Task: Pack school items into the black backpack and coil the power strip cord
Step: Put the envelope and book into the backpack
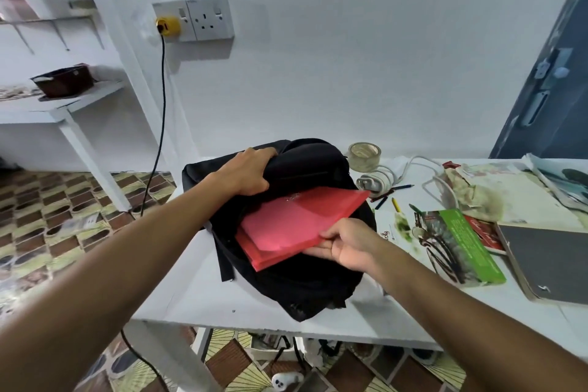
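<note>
The left hand (251, 173) grips the upper lip of the black backpack (296, 232), fingers curled over it, holding the mouth open. The right hand (345, 245) pinches the near edge of the red folder (296, 223), thumb on top. The folder lies half inside the backpack, its long axis slanting up toward the tape roll (364, 153). I'd say keep that lip lifted and slide the folder in flat, corner first.

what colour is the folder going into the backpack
Red; the folder shows best in the head view, its only view.
</note>
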Demonstrator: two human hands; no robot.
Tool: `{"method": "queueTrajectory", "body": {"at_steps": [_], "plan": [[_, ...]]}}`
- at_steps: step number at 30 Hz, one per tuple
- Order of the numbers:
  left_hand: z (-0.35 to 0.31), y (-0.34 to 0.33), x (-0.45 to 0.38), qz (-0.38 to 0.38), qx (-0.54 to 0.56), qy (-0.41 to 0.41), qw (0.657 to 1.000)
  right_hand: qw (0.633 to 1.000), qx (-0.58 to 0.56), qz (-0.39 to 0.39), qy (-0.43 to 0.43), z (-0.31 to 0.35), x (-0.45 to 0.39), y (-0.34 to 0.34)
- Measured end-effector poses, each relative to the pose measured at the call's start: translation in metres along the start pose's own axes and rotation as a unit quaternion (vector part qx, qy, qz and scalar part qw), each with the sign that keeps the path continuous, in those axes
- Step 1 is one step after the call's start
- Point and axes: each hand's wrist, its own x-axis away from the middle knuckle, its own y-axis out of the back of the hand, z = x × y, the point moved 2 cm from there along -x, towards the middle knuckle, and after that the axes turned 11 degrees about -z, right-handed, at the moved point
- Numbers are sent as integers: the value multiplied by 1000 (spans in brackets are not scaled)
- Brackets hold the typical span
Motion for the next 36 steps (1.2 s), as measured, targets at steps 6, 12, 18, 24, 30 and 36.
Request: {"method": "queueTrajectory", "body": {"at_steps": [6, 12, 18, 24, 30, 36], "plan": [[7, -3, 8, -24, -61, -18, 998, 998, 9, -54, 25, -5, -40, -26], [21, -14, 32, -42, -96, -21, 994, 992, 115, -14, -39, -22, -50, -23], [40, -22, 48, -61, -90, 77, 991, 999, 1, 9, -42, -29, -52, -29], [43, -12, 50, -70, 12, 95, 993, 996, -77, 22, -39, -42, -56, -54], [41, -8, 55, -133, 94, 119, 979, 985, 140, 77, -67, -26, -46, -44], [35, -27, 39, -80, 140, 145, 976, 934, 320, 151, 60, 7, -6, -3]]}}
